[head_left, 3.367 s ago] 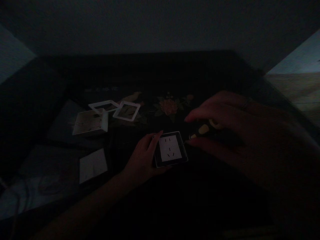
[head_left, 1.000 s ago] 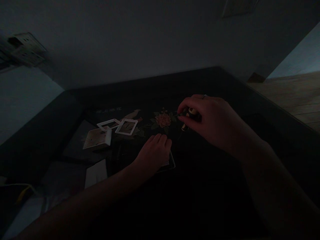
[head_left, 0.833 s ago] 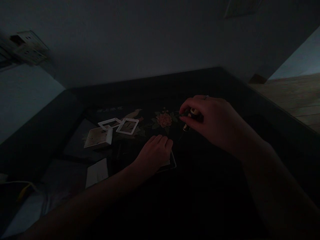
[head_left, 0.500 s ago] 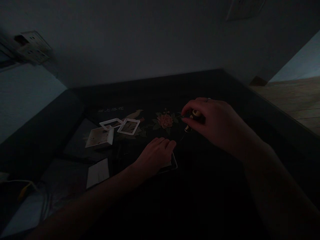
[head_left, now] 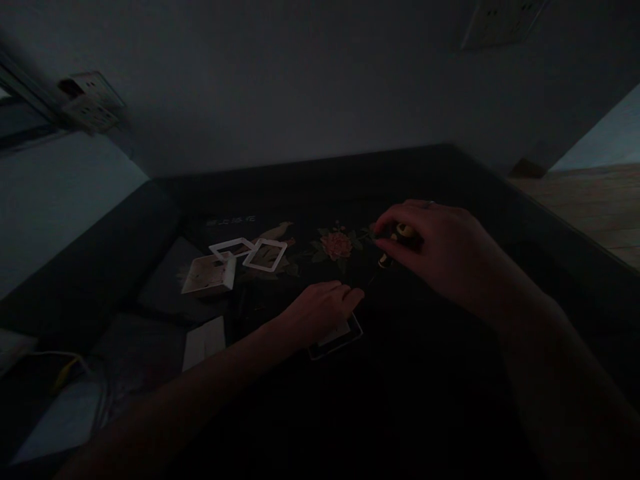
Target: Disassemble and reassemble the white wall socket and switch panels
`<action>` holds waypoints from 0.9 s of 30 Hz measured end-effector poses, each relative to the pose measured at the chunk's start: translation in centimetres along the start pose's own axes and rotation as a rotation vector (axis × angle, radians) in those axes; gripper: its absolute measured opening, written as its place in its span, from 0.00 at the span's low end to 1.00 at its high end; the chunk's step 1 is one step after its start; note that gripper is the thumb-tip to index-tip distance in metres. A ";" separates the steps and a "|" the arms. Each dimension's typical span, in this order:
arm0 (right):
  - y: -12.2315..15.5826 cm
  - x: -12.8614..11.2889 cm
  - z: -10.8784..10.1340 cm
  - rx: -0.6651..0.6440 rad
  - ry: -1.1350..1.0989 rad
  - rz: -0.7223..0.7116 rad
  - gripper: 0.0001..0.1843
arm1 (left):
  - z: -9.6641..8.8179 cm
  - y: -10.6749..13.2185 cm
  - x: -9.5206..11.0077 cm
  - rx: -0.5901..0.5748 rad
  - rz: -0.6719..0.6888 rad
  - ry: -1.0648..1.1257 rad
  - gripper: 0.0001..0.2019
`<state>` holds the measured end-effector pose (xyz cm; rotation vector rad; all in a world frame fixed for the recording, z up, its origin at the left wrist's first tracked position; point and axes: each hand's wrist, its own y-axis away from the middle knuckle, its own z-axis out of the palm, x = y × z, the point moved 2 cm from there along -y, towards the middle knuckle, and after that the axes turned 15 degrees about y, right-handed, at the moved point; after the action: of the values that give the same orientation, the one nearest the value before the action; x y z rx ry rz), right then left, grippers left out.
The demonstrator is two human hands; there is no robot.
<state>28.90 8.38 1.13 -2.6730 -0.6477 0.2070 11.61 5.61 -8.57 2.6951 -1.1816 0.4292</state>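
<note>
In the dim head view, my right hand (head_left: 440, 247) is closed around a screwdriver (head_left: 385, 260) with a black and yellow handle. Its thin shaft slants down left toward my other hand. Thumb and forefinger of the right hand meet in a pinch; anything tiny between them is too dark to make out. My left hand (head_left: 320, 310) lies low over a square panel (head_left: 336, 345) with pale edges, its fingers curled together at the panel's far side. Those fingers and the wrist hide much of the panel.
Two white square frames (head_left: 265, 255) overlap at the left, beside a shallow white box (head_left: 207, 275). A white plate (head_left: 204, 343) lies nearer. Cables (head_left: 75, 360) run along the left. The dark tabletop (head_left: 400, 167) bears a printed flower and bird; wall sockets (head_left: 93, 103) are behind.
The whole view has shifted slightly, so things sit a little further right. More of the square panel shows below my left hand. The right hand keeps its hold on the screwdriver.
</note>
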 end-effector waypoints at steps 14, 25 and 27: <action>0.1 -0.2 0.5 -0.012 0.004 -0.002 0.06 | -2.8 11.1 -12.6 0.423 -0.542 0.186 0.10; 0.3 -1.6 0.6 0.205 -0.539 0.152 0.18 | -0.5 12.4 -13.8 0.309 -0.493 0.300 0.06; 0.2 -2.1 0.6 0.205 -0.630 0.154 0.16 | -0.6 12.4 -13.4 0.337 -0.484 0.314 0.06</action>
<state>27.00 7.41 0.58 -2.4410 -0.5508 1.1219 -6.36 6.71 -11.91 2.9032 -0.3801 0.9913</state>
